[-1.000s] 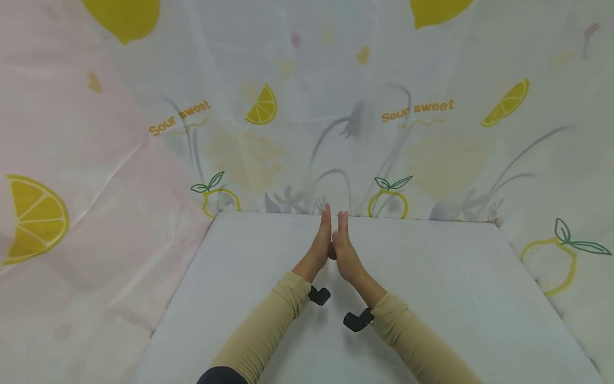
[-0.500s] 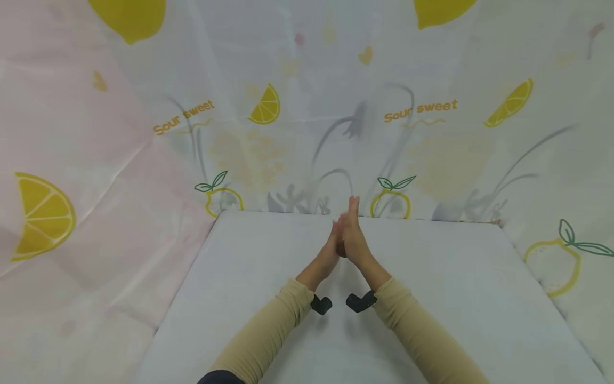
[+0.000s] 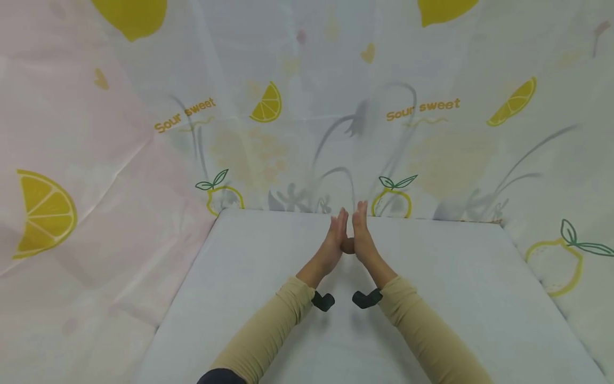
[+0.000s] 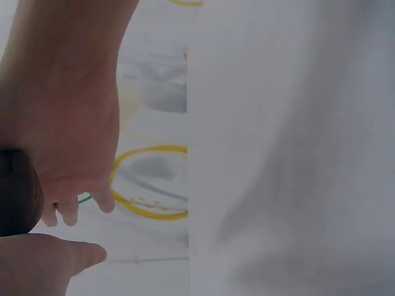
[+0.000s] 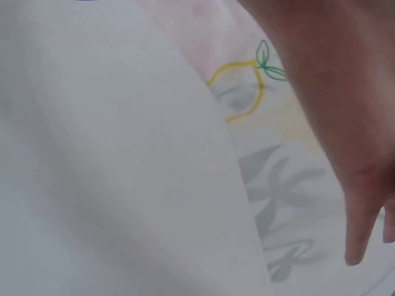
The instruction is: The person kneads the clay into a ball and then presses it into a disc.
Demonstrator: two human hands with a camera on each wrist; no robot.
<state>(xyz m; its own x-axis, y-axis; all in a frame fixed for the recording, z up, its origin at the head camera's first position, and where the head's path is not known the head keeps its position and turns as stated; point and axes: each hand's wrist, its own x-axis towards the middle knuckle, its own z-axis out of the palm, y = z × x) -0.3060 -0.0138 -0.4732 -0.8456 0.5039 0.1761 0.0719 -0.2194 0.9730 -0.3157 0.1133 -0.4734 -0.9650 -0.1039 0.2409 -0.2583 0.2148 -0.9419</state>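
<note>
A dark brown, rounded lump (image 3: 348, 246) sits between my palms, above the white table. In the left wrist view the lump (image 4: 18, 194) looks smooth and is partly cut off by the frame edge. My left hand (image 3: 331, 248) stands upright with straight fingers, its palm against the lump's left side. Facing it, my right hand (image 3: 363, 234) is also flat and upright, palm on the lump's right side. Fingers of both hands point forward and up, with a narrow gap between them. The palms hide the lump's sides.
Under the hands lies a white table (image 3: 268, 240). A pale curtain (image 3: 316, 80) printed with lemons and "Sour sweet" lettering rises behind it and along both sides. Black wrist mounts (image 3: 323, 302) jut inward below the hands.
The hands slid against each other: the right went forward while the left came back. Now the palms have parted slightly, and more of the brown lump shows between them.
</note>
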